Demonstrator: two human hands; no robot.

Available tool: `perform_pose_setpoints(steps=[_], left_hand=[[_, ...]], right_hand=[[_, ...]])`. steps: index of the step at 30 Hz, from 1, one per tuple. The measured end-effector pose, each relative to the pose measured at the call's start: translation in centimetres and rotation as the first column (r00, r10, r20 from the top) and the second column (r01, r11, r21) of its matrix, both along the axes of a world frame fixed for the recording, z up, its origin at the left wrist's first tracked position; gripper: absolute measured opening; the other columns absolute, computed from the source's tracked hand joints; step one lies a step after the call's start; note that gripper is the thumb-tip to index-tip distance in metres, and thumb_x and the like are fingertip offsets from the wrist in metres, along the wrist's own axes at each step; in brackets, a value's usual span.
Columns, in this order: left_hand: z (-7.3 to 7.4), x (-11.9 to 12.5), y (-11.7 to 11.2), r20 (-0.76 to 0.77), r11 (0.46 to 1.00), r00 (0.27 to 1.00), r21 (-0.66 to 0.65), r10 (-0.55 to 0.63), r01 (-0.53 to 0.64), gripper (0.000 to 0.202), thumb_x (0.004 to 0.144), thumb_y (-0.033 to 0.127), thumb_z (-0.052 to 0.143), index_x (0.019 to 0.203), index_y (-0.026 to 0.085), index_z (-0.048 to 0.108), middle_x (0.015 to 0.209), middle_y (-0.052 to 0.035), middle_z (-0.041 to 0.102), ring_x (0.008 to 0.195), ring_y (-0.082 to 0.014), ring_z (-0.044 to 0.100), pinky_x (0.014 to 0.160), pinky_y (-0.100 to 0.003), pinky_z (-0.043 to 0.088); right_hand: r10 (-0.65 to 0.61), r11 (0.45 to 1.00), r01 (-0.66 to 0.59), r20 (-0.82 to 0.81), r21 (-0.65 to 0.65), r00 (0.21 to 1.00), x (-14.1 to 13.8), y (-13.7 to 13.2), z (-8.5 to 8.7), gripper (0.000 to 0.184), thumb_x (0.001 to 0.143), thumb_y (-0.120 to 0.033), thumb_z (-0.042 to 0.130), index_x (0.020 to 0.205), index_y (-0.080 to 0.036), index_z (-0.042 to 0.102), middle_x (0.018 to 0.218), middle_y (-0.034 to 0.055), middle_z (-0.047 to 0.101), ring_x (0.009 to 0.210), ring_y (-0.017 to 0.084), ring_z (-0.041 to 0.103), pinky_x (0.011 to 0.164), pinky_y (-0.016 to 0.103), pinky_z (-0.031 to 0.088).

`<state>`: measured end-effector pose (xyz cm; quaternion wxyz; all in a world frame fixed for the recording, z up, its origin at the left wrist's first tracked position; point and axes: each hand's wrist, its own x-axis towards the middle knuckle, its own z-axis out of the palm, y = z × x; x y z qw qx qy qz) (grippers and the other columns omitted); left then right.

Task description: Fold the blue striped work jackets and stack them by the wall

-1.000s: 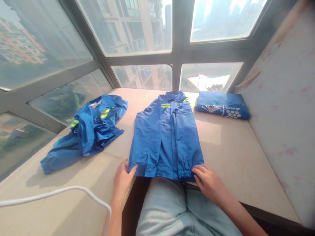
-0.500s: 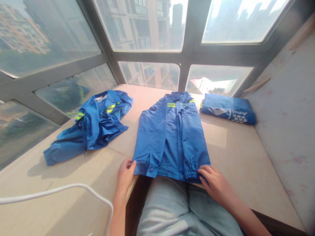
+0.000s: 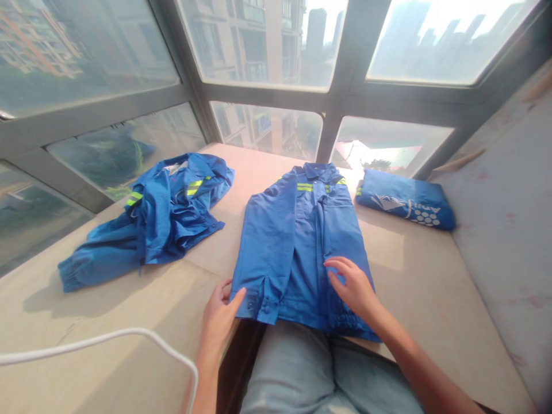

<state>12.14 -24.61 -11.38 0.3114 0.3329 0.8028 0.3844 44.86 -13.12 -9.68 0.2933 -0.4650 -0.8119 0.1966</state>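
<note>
A blue work jacket point(image 3: 271, 230) with yellow-green reflective strips lies face up, its collar toward the window and its hem at the table's near edge. Its sleeves are folded over the front. My left hand point(image 3: 222, 310) is at the lower left corner, thumb on top of the cuff and the other fingers at the jacket's side edge, partly hidden. Over the lower right front is my right hand point(image 3: 356, 287), thumb and fingers apart, with nothing in it; I cannot tell whether the fingertips touch the cloth.
A second blue jacket point(image 3: 159, 218) lies crumpled on the left of the wooden tabletop point(image 3: 414, 293). At the back right, against the wall, sits a folded blue garment point(image 3: 405, 198) with white print. A white cable point(image 3: 129, 332) crosses the near left. Windows line the back.
My right hand has left the jacket's lower right corner and moved up and inward over its front. My left hand stays at the left corner, its thumb farther over the cuff.
</note>
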Motion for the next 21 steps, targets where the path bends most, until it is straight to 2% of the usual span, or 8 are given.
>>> perform_pose_setpoints(steps=[3, 6, 8, 11, 13, 15, 18, 21], left_hand=[[-0.1, 0.9, -0.4, 0.164, 0.988, 0.983, 0.118, 0.079, -0.100, 0.066, 0.078, 0.052, 0.066, 0.132, 0.017, 0.050, 0.101, -0.0090, 0.070, 0.094, -0.0253, 0.070, 0.081, -0.035, 0.057], [-0.2, 2.6, -0.9, 0.138, 0.952, 0.967, 0.192, 0.212, -0.237, 0.062, 0.079, 0.049, 0.066, 0.131, 0.018, 0.052, 0.108, -0.0094, 0.067, 0.102, -0.0258, 0.068, 0.086, -0.037, 0.056], [-0.6, 3.7, -1.4, 0.061, 0.942, 0.969, 0.228, 0.238, -0.246, 0.056, 0.082, 0.047, 0.065, 0.129, 0.018, 0.055, 0.111, -0.0104, 0.067, 0.103, -0.0263, 0.067, 0.088, -0.038, 0.056], [-1.7, 4.7, -2.1, -0.273, 0.955, 0.954, 0.295, 0.126, -0.041, 0.039, 0.090, 0.035, 0.058, 0.126, 0.020, 0.061, 0.112, -0.0109, 0.067, 0.105, -0.0250, 0.066, 0.089, -0.038, 0.056], [-2.6, 5.1, -2.4, -0.530, 0.943, 0.848, 0.293, 0.020, 0.161, 0.035, 0.093, 0.023, 0.053, 0.126, 0.023, 0.063, 0.110, -0.0093, 0.066, 0.102, -0.0221, 0.066, 0.087, -0.035, 0.056], [-3.4, 5.3, -2.6, -0.683, 0.925, 0.730, 0.253, -0.038, 0.285, 0.042, 0.092, 0.013, 0.049, 0.130, 0.026, 0.061, 0.108, -0.0083, 0.065, 0.098, -0.0201, 0.066, 0.084, -0.033, 0.055], [-3.9, 5.4, -2.6, -0.742, 0.905, 0.666, 0.228, -0.077, 0.359, 0.051, 0.092, 0.010, 0.048, 0.140, 0.026, 0.054, 0.109, -0.0096, 0.064, 0.098, -0.0210, 0.064, 0.088, -0.035, 0.053], [-3.7, 5.5, -2.0, -0.732, 0.842, 0.674, 0.303, -0.094, 0.446, 0.052, 0.096, 0.016, 0.046, 0.147, 0.024, 0.046, 0.107, -0.0113, 0.065, 0.099, -0.0219, 0.064, 0.088, -0.036, 0.052]], right_hand=[[0.034, 0.999, -0.033, 0.078, -0.007, 0.996, -6.9, 5.8, 0.6, 0.026, 0.087, -0.014, 0.054, 0.106, -0.019, 0.070, 0.108, 0.0092, 0.069, 0.104, 0.023, 0.063, 0.094, 0.034, 0.052], [0.039, 0.999, -0.036, 0.166, -0.021, 0.985, -14.7, 11.8, 1.3, 0.030, 0.089, -0.016, 0.054, 0.115, -0.016, 0.067, 0.107, 0.0102, 0.069, 0.108, 0.024, 0.061, 0.099, 0.035, 0.047], [0.060, 0.997, -0.047, 0.246, -0.059, 0.967, -19.7, 15.1, 1.9, 0.034, 0.093, -0.021, 0.052, 0.124, -0.017, 0.062, 0.114, 0.0117, 0.067, 0.111, 0.024, 0.061, 0.098, 0.034, 0.048], [0.060, 0.995, -0.026, 0.356, -0.101, 0.933, -26.2, 18.7, 2.5, 0.041, 0.098, -0.036, 0.048, 0.134, -0.018, 0.052, 0.126, 0.0163, 0.061, 0.113, 0.027, 0.061, 0.093, 0.038, 0.051], [0.043, 0.990, 0.013, 0.380, -0.143, 0.924, -29.4, 20.4, 2.4, 0.046, 0.097, -0.043, 0.051, 0.135, -0.016, 0.051, 0.131, 0.0205, 0.057, 0.116, 0.030, 0.061, 0.093, 0.041, 0.051], [0.019, 0.975, 0.061, 0.356, -0.213, 0.934, -31.7, 21.7, 1.8, 0.045, 0.093, -0.039, 0.057, 0.128, -0.010, 0.057, 0.130, 0.0257, 0.056, 0.118, 0.033, 0.060, 0.094, 0.045, 0.051], [-0.002, 0.945, 0.093, 0.280, -0.312, 0.960, -33.3, 23.3, 0.6, 0.035, 0.087, -0.022, 0.061, 0.114, -0.001, 0.064, 0.122, 0.0314, 0.060, 0.114, 0.035, 0.062, 0.092, 0.048, 0.051], [-0.009, 0.929, 0.065, 0.153, -0.365, 0.988, -32.5, 24.8, -0.2, 0.033, 0.079, -0.015, 0.065, 0.110, -0.001, 0.066, 0.111, 0.0262, 0.067, 0.105, 0.030, 0.066, 0.090, 0.043, 0.051]])
